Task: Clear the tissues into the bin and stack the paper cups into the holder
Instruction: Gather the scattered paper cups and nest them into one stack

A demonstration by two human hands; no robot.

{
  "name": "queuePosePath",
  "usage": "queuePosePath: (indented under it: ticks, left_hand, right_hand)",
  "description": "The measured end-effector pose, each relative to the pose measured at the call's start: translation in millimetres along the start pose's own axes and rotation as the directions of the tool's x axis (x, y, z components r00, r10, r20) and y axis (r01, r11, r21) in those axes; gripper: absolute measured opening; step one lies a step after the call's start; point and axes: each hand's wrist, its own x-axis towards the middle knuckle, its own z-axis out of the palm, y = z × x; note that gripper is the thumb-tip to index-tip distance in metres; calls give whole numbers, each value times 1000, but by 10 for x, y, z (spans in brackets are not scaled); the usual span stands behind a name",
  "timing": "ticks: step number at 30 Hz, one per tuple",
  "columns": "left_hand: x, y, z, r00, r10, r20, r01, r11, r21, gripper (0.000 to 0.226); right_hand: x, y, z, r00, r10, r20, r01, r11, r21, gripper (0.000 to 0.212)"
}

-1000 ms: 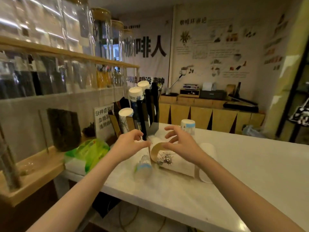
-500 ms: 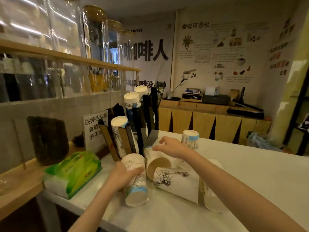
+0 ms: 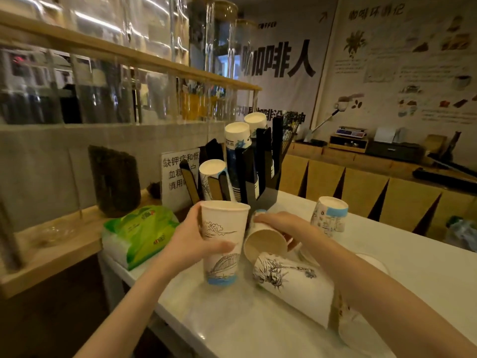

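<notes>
Head view: my left hand point(image 3: 192, 244) grips an upright paper cup point(image 3: 223, 241) above the counter point(image 3: 413, 267); my right hand point(image 3: 278, 224) clasps a tipped cup point(image 3: 265, 245) before the cup holder point(image 3: 247, 171).

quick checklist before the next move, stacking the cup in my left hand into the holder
1. Left hand grips the bridge-print cup: ok.
2. Cup held mouth-up; holder stacks sit bottom-up: not ok, flip first.
3. Right hand free: not ok, it rests on a tipped cup.
4. Room on the front stack: ok.
5. Path past the tissue pack: ok.
6. Bin in sight: cannot tell.
</notes>
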Motion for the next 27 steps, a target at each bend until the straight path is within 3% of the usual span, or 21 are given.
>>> queuePosePath:
  ticks: [6, 10, 12, 15, 18, 21, 24, 27]
  left_hand:
    - [-78, -119, 281, 993, 88, -74, -94, 992, -81, 93]
    - [-50, -184, 424, 993, 81, -80, -91, 987, -129, 96]
    - [-42, -184, 480, 995, 84, -60, -92, 986, -141, 93]
    - [-10, -203, 529, 994, 110, -23, -112, 985, -133, 91]
    - [24, -239, 525, 993, 115, -6, -115, 982, -150, 89]
    - [40, -301, 510, 994, 104, 17, -98, 973, -210, 81]
    - [50, -354, 508, 993, 110, 34, -99, 965, -243, 83]
    - [65, -392, 504, 988, 151, 27, -140, 958, -250, 84]
  right_hand:
    - [-64, -15, -116, 975, -78, -206, 102, 989, 108, 70]
    - [-190, -58, -137, 895, -207, -396, 264, 960, 93, 73]
    - [-314, -88, -157, 795, -324, -513, 388, 921, 20, 71]
    - [-514, -144, -266, 551, -535, -640, 520, 820, -238, 80]
    - [-726, -198, -414, 352, -781, -516, 540, 620, -569, 82]
    - [-817, -199, -455, 205, -938, -278, 384, 338, -859, 72]
    - [-826, -165, -386, 186, -982, -19, 202, 57, -978, 62]
    - [-894, -171, -267, 188, -975, 119, 159, -90, -983, 60]
